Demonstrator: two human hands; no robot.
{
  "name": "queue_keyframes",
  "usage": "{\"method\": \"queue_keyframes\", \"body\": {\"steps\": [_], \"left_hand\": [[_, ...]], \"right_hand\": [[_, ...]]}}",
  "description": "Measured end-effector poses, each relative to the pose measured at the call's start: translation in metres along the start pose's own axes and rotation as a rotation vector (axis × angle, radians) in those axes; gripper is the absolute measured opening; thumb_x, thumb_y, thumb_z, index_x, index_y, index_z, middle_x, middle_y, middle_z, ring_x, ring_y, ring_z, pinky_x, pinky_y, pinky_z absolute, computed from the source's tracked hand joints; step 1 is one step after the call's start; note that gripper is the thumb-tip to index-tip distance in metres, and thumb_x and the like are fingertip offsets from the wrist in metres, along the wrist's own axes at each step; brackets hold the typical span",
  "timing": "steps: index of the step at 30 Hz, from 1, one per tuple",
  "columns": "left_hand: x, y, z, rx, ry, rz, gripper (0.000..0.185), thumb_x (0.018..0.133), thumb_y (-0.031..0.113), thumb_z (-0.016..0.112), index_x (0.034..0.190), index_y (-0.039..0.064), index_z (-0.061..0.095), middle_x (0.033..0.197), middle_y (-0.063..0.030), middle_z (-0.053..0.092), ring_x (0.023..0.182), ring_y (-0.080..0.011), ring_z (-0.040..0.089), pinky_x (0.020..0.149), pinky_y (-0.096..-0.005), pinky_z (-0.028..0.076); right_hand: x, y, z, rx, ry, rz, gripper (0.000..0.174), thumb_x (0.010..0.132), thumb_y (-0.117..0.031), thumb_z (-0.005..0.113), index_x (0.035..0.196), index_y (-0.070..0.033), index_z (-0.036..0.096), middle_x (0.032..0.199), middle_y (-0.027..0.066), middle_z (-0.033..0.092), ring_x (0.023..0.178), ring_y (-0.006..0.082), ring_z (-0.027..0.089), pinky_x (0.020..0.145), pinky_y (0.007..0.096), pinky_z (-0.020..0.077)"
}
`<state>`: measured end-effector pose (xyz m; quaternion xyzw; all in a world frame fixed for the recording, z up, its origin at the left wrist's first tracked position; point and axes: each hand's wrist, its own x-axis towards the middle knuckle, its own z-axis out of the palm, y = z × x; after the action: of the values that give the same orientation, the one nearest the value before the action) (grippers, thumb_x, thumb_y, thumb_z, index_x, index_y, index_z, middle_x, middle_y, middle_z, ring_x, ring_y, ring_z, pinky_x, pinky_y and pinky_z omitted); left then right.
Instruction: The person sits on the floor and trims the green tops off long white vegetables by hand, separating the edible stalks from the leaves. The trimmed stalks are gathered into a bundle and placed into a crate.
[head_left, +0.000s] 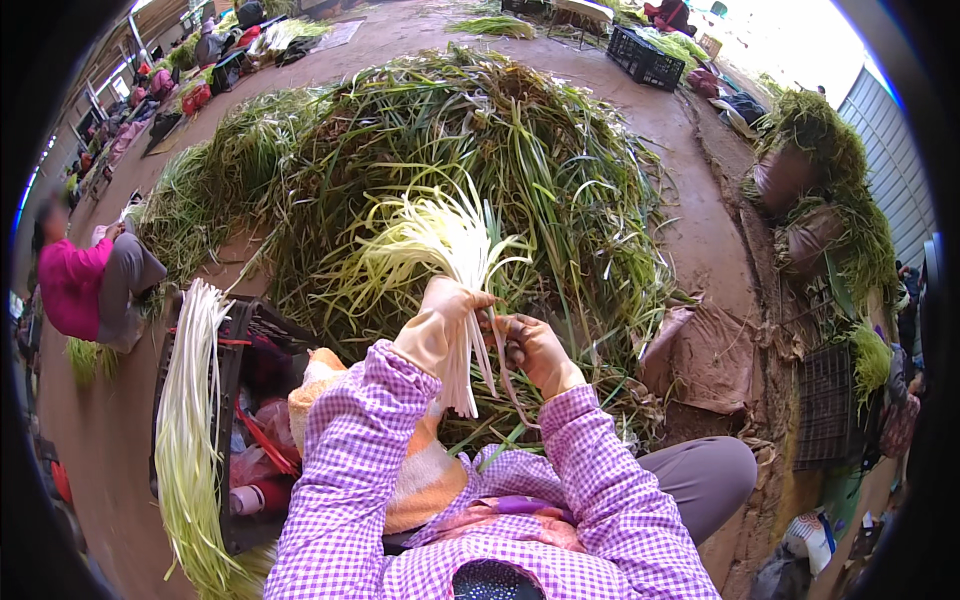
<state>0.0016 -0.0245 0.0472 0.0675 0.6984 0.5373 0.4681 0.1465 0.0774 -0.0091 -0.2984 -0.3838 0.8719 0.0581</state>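
Note:
My left hand (433, 321), in a pale rubber glove, is wrapped around a bunch of blanched chives (442, 236). Their yellow leaf tips fan out above the fist, and white stems hang below it. Just to the right, my right hand (536, 349), its fingertips stained dark, pinches a single chive stalk (511, 394) whose pale end dangles beside the bunch. Behind both hands rises a large heap of green leaves and plant waste (480, 127). A long bundle of trimmed white chives (191, 405) drapes over a black plastic crate (232, 420) at my left.
Inside the crate are plastic bags (262, 442) and a pink cylindrical item (247, 499). An orange-and-white towel (424, 480) lies on my lap. Another person (82, 281) sits at far left. Brown sacking (712, 360) and a leaf-covered pile (840, 195) are at right, above another crate (821, 409).

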Motion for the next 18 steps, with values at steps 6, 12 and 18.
{"method": "queue_keyframes", "body": {"steps": [6, 12, 18], "left_hand": [[0.012, -0.005, -0.012, -0.08, 0.087, 0.12, 0.015, 0.078, 0.008, 0.081, 0.077, -0.005, 0.072, 0.069, -0.0107, 0.069, 0.053, -0.0168, 0.061, 0.052, -0.0296, 0.051], [0.017, -0.004, -0.018, -0.031, 0.09, 0.145, 0.02, 0.078, 0.01, 0.082, 0.077, -0.006, 0.071, 0.068, -0.0103, 0.069, 0.055, -0.016, 0.062, 0.052, -0.0281, 0.051], [0.005, -0.005, -0.011, 0.056, 0.065, 0.126, 0.018, 0.079, 0.01, 0.081, 0.079, -0.005, 0.072, 0.069, -0.0097, 0.069, 0.057, -0.0159, 0.063, 0.054, -0.028, 0.051]], "right_hand": [[-0.022, 0.05, -0.021, -1.436, -0.025, -0.009, 0.025, 0.098, -0.023, 0.056, 0.098, -0.003, 0.072, 0.091, 0.0141, 0.073, 0.07, 0.0189, 0.066, 0.066, 0.0327, 0.055], [-0.088, 0.045, -0.073, -2.007, -0.283, 0.813, 0.034, 0.093, -0.029, 0.06, 0.118, -0.007, 0.07, 0.117, 0.014, 0.069, 0.105, 0.0274, 0.067, 0.093, 0.039, 0.0518], [-0.045, -0.027, -0.056, -1.984, 0.034, 0.234, 0.035, 0.092, -0.023, 0.065, 0.125, -0.009, 0.064, 0.107, 0.0135, 0.071, 0.095, 0.0249, 0.067, 0.088, 0.038, 0.0543]]}}
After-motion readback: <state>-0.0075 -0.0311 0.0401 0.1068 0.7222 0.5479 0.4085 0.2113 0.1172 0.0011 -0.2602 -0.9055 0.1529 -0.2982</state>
